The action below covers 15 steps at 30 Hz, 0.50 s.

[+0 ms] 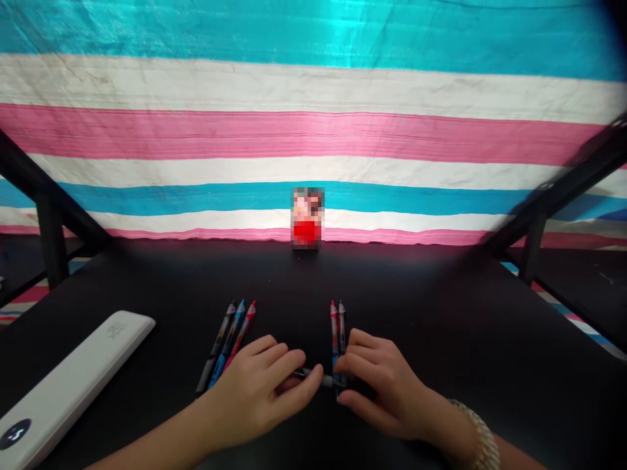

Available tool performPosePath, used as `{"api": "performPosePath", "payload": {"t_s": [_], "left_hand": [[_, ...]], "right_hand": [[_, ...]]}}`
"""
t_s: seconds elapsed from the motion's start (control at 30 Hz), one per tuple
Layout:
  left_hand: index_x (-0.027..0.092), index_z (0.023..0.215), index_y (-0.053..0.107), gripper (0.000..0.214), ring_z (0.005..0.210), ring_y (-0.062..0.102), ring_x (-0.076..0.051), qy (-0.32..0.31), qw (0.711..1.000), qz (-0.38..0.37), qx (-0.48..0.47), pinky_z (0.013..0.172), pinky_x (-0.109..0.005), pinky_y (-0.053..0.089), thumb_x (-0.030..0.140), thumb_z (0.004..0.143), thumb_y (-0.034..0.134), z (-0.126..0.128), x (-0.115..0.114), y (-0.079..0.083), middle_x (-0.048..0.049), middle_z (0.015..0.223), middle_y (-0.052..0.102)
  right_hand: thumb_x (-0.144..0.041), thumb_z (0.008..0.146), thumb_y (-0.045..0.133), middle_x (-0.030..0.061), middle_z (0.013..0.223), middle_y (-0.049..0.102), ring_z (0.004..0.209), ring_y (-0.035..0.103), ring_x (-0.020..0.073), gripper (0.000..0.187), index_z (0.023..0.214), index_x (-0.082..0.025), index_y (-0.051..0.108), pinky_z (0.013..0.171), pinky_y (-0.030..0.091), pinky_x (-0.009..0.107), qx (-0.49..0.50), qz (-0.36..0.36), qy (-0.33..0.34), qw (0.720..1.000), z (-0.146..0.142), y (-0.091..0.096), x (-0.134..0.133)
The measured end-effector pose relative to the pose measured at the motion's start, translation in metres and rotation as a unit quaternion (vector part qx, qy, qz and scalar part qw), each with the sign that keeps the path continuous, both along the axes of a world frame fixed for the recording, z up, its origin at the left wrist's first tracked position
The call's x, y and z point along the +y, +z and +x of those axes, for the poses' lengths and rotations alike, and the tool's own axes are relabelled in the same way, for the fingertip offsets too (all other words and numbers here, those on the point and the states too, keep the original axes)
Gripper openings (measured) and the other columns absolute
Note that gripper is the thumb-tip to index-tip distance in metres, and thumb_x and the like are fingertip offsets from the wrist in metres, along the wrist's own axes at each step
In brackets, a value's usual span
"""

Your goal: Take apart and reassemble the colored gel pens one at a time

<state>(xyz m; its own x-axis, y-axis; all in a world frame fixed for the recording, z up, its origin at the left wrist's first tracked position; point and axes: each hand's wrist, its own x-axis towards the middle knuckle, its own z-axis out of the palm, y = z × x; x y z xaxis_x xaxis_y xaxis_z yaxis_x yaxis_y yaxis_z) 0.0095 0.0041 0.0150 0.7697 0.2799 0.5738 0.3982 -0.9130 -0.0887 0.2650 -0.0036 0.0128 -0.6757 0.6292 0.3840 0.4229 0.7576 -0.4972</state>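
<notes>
On the black table [441, 313] my left hand [267, 385] and my right hand [379, 382] meet at the middle, both pinching one pen [313, 376] that lies crosswise between them. Its colour is mostly hidden by my fingers. Just left of my left hand lie three pens [230, 339] side by side: black, blue and red. Two more pens [337, 329], red and black, lie upright under the fingertips of my right hand. A beaded bracelet [482, 437] is on my right wrist.
A long white power bank [73, 378] lies at the front left. A small blurred card or box [307, 219] stands at the table's far edge against a striped cloth backdrop [313, 130]. Black frame bars [49, 215] flank both sides.
</notes>
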Motion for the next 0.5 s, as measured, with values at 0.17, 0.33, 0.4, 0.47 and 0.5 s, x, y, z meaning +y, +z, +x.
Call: {"api": "performPosePath", "payload": {"t_s": [0.17, 0.33, 0.4, 0.47, 0.5], "left_hand": [[0.015, 0.115, 0.069, 0.028, 0.062, 0.065, -0.015, 0.015, 1.0, 0.001, -0.013, 0.055, -0.029, 0.047, 0.006, 0.098, 0.049, -0.0002, -0.0016, 0.0017, -0.0052, 0.085, 0.075], [0.013, 0.118, 0.069, 0.033, 0.065, 0.069, -0.017, 0.016, 1.0, 0.009, -0.01, 0.058, -0.031, 0.05, 0.008, 0.102, 0.041, 0.0006, -0.0016, 0.0034, -0.0058, 0.085, 0.076], [0.012, 0.119, 0.069, 0.033, 0.065, 0.069, -0.017, 0.012, 1.0, 0.003, 0.003, 0.057, -0.031, 0.051, 0.008, 0.102, 0.041, 0.0006, -0.0018, 0.0037, -0.0061, 0.086, 0.077], [0.011, 0.12, 0.068, 0.033, 0.065, 0.069, -0.018, 0.01, 1.0, 0.001, 0.007, 0.057, -0.031, 0.051, 0.008, 0.102, 0.04, -0.0006, -0.0018, 0.0034, -0.0064, 0.087, 0.077], [0.011, 0.12, 0.068, 0.034, 0.066, 0.07, -0.018, 0.012, 1.0, 0.003, 0.006, 0.057, -0.031, 0.052, 0.009, 0.102, 0.04, -0.0018, -0.0017, 0.0031, -0.0067, 0.087, 0.077]], "right_hand": [[-0.025, 0.104, 0.044, 0.0052, 0.073, 0.063, 0.072, 0.05, 0.0204, 0.026, 0.084, -0.018, 0.06, 0.061, 0.039, 0.032, -0.029, 0.046, 0.01, 0.998, -0.0031, -0.0044, -0.0011], [-0.026, 0.104, 0.043, 0.0048, 0.072, 0.061, 0.071, 0.049, 0.0201, 0.025, 0.086, -0.017, 0.059, 0.062, 0.041, 0.032, -0.02, 0.016, 0.006, 1.0, -0.0034, -0.0032, -0.0023], [-0.029, 0.105, 0.043, 0.004, 0.07, 0.06, 0.068, 0.048, 0.0196, 0.028, 0.086, -0.018, 0.059, 0.059, 0.039, 0.032, -0.022, 0.028, 0.003, 0.999, -0.0041, -0.0041, -0.0029], [-0.027, 0.105, 0.041, 0.004, 0.07, 0.06, 0.067, 0.047, 0.0194, 0.028, 0.086, -0.018, 0.06, 0.058, 0.038, 0.032, -0.019, 0.034, 0.001, 0.999, -0.0043, -0.005, -0.003], [-0.025, 0.105, 0.04, 0.004, 0.07, 0.06, 0.067, 0.047, 0.0193, 0.028, 0.086, -0.018, 0.06, 0.058, 0.037, 0.032, -0.012, 0.03, -0.002, 0.999, -0.0039, -0.0051, -0.0028]]}}
